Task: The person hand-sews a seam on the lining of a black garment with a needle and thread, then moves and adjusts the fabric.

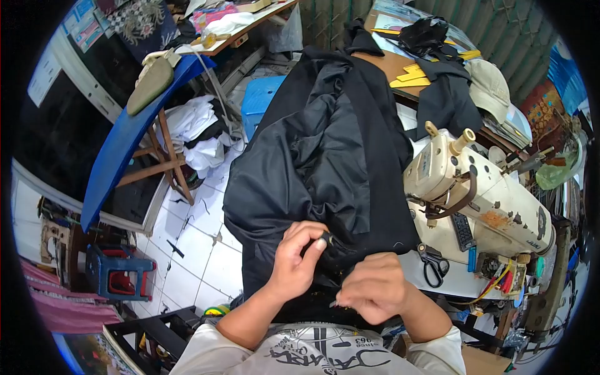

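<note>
A black garment with a shiny lining (pixel 294 156) spreads away from my lap, its matte outer cloth folded along the right side. My left hand (pixel 296 261) pinches an edge of this black cloth between thumb and fingers. Close to the right, my right hand (pixel 375 289) is closed, knuckles up, over the garment's near end. A small pale tip shows at its fingertips, too small to name. The cloth right between the hands is dark and its details are hard to see.
A worn sewing machine (pixel 481 187) stands at right, with black scissors (pixel 432 265) and a remote control (pixel 463 232) beside it. At left are a blue ironing board (pixel 144 131) and a dark blue stool (pixel 119 272). Behind the garment is a light blue stool (pixel 261 100).
</note>
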### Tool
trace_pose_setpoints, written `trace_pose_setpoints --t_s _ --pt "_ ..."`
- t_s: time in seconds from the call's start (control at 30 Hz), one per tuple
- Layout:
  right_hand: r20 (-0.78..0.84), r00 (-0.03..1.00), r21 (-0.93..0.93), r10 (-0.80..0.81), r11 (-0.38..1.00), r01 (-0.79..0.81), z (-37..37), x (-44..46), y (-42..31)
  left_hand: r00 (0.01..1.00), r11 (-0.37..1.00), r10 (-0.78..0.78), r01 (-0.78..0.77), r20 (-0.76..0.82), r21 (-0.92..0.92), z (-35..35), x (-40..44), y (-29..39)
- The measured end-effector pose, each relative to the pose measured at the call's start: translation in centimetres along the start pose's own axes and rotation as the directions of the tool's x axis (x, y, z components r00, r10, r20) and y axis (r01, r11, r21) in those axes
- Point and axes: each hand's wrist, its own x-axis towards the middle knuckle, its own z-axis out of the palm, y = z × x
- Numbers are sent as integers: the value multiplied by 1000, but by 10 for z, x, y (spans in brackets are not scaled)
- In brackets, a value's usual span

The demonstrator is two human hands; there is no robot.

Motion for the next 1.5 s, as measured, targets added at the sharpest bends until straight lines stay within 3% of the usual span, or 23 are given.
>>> trace_pose_setpoints --t_s 0.17,0.23,0.83,1.5 --pt "-191 972 -37 136 989 -146 4 -6 4 994 995 102 -102 42 -1 -1 -3 8" --pt "-249 915 -97 318 932 -350 5 -3 -4 996 996 84 -84 31 -27 0 -3 8" --pt "-234 891 -152 390 890 -429 6 -2 -9 986 985 161 -163 39 58 -1 -4 13" --pt "-220 911 -187 348 902 -390 4 -1 -2 990 993 118 -120 74 20 -2 -4 15"
